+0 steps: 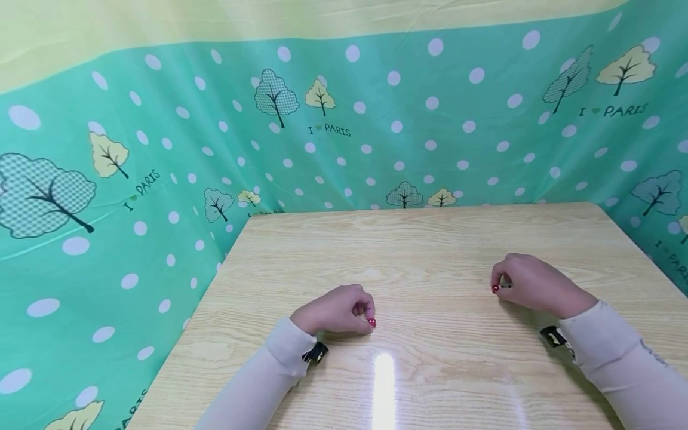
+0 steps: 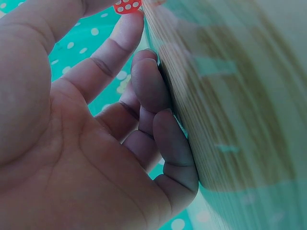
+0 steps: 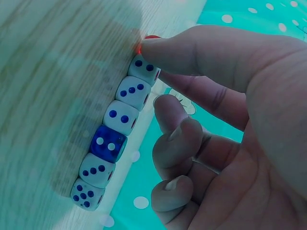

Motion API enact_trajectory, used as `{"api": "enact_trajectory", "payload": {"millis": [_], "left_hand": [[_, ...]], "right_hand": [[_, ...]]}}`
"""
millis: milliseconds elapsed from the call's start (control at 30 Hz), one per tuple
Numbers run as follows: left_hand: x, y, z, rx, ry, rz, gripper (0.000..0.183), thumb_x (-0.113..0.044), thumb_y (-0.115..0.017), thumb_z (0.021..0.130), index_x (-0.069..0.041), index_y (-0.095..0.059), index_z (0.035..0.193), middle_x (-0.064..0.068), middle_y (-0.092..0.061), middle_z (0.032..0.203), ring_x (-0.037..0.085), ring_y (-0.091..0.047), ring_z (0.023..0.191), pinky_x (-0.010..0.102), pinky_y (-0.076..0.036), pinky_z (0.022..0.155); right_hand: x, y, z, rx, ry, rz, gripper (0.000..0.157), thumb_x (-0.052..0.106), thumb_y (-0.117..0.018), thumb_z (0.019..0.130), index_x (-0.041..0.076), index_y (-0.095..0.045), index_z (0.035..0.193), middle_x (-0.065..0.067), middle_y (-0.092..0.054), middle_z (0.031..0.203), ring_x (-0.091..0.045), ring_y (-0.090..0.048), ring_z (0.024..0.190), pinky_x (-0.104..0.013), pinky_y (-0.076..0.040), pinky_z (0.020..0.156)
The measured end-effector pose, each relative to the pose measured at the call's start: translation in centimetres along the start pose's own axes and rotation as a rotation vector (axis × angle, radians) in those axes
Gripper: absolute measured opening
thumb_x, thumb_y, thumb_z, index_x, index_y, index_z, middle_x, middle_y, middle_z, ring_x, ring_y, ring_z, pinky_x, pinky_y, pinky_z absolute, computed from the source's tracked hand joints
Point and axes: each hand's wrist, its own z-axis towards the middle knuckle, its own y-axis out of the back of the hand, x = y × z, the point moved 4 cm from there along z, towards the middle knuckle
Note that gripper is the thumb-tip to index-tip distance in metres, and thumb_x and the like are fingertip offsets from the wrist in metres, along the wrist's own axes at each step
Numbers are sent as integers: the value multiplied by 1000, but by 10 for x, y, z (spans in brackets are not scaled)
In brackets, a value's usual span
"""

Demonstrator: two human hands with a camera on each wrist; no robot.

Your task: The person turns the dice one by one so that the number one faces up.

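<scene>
My left hand point(image 1: 341, 307) is low over the table, pinching a red die point(image 1: 372, 322) with white dots between thumb and index finger. In the left wrist view that red die point(image 2: 127, 5) shows at the top edge, with the other fingers curled beside the tabletop. Farther right, my right hand point(image 1: 532, 285) pinches another red die point(image 1: 495, 289). The right wrist view has it mostly behind the thumb, at the end of a row of touching dice: several white dice point(image 3: 121, 117) with blue dots and one blue die point(image 3: 109, 143). From the head view, the hand hides most of that row.
The light wood-grain table point(image 1: 419, 251) carries a bright glare streak near its front. A green polka-dot curtain point(image 1: 333, 167) with printed trees surrounds the back and sides. Black straps with small devices point(image 1: 316, 352) sit at both wrists.
</scene>
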Motion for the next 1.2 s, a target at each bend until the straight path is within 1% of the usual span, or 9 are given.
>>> {"api": "enact_trajectory", "payload": {"millis": [167, 433, 700, 900, 1200], "left_hand": [[-2, 0, 0, 1, -4, 0, 15, -23, -82, 85, -25, -67, 83, 5, -60, 93, 9, -50, 81, 22, -44, 71], [-2, 1, -1, -3, -13, 4, 14, -22, -81, 85, -24, -67, 82, 4, -60, 92, 9, -49, 80, 22, -43, 70], [-2, 1, -1, -5, -8, 14, 14, -22, -81, 85, -24, -67, 82, 5, -60, 92, 9, -49, 80, 22, -42, 70], [-2, 1, 0, -6, -9, 14, 15, -22, -82, 85, -24, -67, 82, 5, -60, 91, 9, -49, 80, 22, -42, 70], [-1, 0, 0, -4, -10, 19, 15, -23, -82, 85, -25, -67, 82, 4, -60, 91, 9, -49, 80, 22, -43, 70]], "right_hand": [[0, 0, 1, 10, -6, 1, 17, 7, -79, 81, 23, -72, 82, 5, -59, 78, -15, -46, 67, -31, -40, 62], [0, -1, 1, 24, 7, 4, 15, 8, -80, 81, 20, -72, 84, 5, -60, 79, -15, -46, 69, -32, -41, 63], [3, -1, 1, -5, 36, -7, 14, 10, -78, 83, 22, -71, 86, 6, -57, 82, -13, -47, 72, -31, -42, 66], [3, -1, 2, -4, 45, -11, 15, 8, -77, 83, 21, -71, 85, 6, -58, 80, -12, -47, 71, -31, -42, 65], [4, 0, 2, -3, 50, -7, 14, 8, -77, 83, 21, -71, 86, 7, -59, 81, -13, -47, 71, -31, -43, 65]]}}
